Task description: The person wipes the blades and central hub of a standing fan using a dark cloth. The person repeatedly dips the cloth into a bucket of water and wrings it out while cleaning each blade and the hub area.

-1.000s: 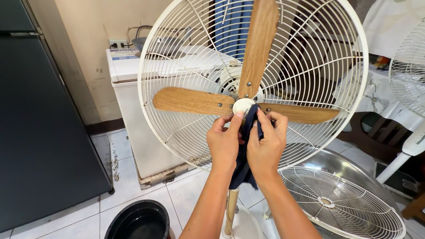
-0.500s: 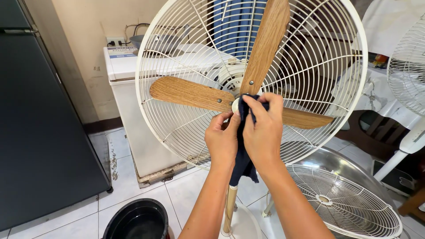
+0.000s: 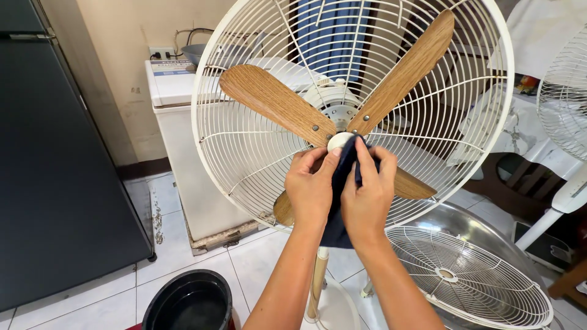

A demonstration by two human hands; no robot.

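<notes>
Both hands (left hand (image 3: pixel 313 186), right hand (image 3: pixel 367 195)) pressing dark cloth (image 3: pixel 342 183), fan hub (image 3: pixel 338 141)

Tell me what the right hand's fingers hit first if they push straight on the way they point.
The right hand points up at the hub; its fingers would likely meet the dark cloth over the white hub cap first.

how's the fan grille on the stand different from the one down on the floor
The rear grille stands upright on its pole behind the wooden blades; the loose front grille lies flat inside a metal basin, bladeless. The upright one looks larger in view. Both are round, white wire.
</notes>
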